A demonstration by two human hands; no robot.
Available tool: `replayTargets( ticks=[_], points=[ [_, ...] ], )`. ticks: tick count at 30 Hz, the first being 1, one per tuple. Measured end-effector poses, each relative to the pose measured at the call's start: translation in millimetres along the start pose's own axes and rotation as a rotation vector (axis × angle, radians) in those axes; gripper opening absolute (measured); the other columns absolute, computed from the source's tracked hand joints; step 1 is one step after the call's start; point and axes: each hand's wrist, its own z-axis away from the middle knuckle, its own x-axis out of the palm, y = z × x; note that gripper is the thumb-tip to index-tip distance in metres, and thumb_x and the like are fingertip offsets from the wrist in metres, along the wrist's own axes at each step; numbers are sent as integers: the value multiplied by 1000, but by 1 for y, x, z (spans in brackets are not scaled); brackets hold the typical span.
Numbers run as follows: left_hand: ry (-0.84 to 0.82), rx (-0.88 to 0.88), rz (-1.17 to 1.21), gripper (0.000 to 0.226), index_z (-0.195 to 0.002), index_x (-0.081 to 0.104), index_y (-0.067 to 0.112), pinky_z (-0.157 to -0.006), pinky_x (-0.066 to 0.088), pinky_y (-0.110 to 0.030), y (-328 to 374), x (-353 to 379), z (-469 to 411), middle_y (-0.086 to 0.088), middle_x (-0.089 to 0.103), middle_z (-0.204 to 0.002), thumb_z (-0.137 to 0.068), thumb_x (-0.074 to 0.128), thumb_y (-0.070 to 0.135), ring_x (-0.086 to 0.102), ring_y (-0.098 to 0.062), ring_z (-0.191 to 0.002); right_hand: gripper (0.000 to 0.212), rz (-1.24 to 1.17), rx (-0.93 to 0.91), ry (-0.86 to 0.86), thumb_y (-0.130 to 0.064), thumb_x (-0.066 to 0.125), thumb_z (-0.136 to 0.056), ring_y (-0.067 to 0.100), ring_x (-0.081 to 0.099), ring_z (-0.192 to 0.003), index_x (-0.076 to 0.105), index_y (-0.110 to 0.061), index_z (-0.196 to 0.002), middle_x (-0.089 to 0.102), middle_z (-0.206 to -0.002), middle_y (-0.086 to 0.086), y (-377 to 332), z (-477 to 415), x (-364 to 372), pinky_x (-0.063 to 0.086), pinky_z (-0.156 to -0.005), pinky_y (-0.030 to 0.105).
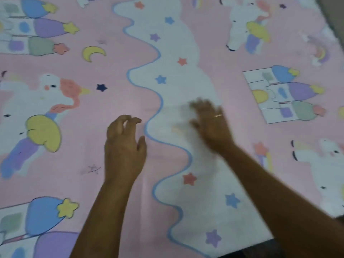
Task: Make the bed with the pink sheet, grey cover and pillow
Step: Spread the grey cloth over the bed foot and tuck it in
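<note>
The pink fabric sheet printed with unicorns, castles and stars (115, 75) lies spread flat, filling the view. Left of its white wavy band (176, 86), the left hand (124, 146) is over the pink, fingers loosely curled and holding nothing. The blurred right hand (212, 125) is over the band, fingers straight and spread, grasping nothing.

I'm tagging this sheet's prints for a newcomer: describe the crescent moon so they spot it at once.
Down the middle of the pink sheet runs a white wavy band edged in blue. Left of its upper part, beside the castle towers, lies the crescent moon: yellow like nearby stars, but the only crescent.
</note>
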Motion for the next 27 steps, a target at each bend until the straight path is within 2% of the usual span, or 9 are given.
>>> replayTargets(
  ticks=[1, 3, 6, 9, 11, 14, 18, 24, 27],
  points=[
    [-37, 31, -5, 43, -121, 57, 9, -93, 43, -45, 10, 16, -3, -14, 49, -129, -79, 66, 6, 44, -34, -119, 73, 66, 180, 86, -58, 14, -90, 27, 24, -144, 27, -18, -149, 27, -155, 7, 31, 5, -15, 12, -114, 48],
    [-114, 103, -54, 51, -128, 53, 9, -98, 43, -50, 26, 46, -7, -16, 47, -136, -80, 68, 11, 43, -36, -126, 72, 99, 435, 17, -58, 10, -91, 25, 14, -146, 13, -21, -152, 15, -159, 5, 91, 11, -25, 9, -115, 50],
    [-221, 126, -185, 57, -141, 42, 16, -102, 37, -57, 32, 76, -8, -14, 39, -147, -88, 62, 27, 35, -36, -136, 78, 84, 511, -5, -63, 6, -87, 25, 12, -146, 14, -21, -152, 15, -159, 5, 76, 16, -2, 10, -116, 50],
    [-285, 42, -279, 59, -147, 31, 26, -110, 23, -55, 6, 83, -1, -6, 27, -155, -94, 34, 50, 22, -29, -143, 73, 113, 421, 41, -60, 14, -91, 27, 26, -143, 28, -19, -149, 29, -155, 7, 29, 16, 22, 16, -114, 50],
    [-284, 80, -366, 64, -146, 34, 28, -108, 25, -55, -17, 76, 4, -6, 30, -154, -90, 27, 59, 27, -29, -141, 66, 82, 300, 60, -57, 23, -92, 29, 36, -138, 40, -19, -144, 39, -149, 6, -10, 16, 35, 23, -111, 51],
    [-223, 66, -437, 61, -144, 39, 25, -104, 30, -55, -56, 55, 11, -9, 35, -150, -92, 29, 54, 34, -32, -137, 65, 49, 159, 86, -56, 31, -91, 27, 42, -135, 47, -17, -140, 46, -145, 5, -62, 15, 54, 22, -111, 48],
    [-131, -104, -450, 57, -145, 37, 23, -103, 30, -55, -111, 9, 49, -12, 37, -149, -93, 28, 45, 33, -34, -136, 64, -38, -53, 45, -58, 33, -91, 27, 39, -137, 47, -18, -140, 44, -146, 4, -151, 27, 78, 22, -112, 50],
    [-63, -381, -507, 56, -145, 37, 21, -103, 30, -57, -177, -65, 141, -16, 38, -147, -95, 28, 44, 33, -36, -135, 64, -121, -343, -95, -57, 31, -94, 26, 30, -141, 43, -18, -143, 38, -151, 4, -285, 76, 104, 15, -116, 51],
    [-41, -476, -512, 53, -146, 35, 24, -106, 26, -56, -201, -89, 166, -13, 34, -150, -96, 27, 39, 30, -35, -137, 58, -137, -468, -195, -49, 29, -95, 25, 28, -142, 40, -20, -145, 36, -152, 3, -348, 100, 113, 17, -116, 51]
  ],
)
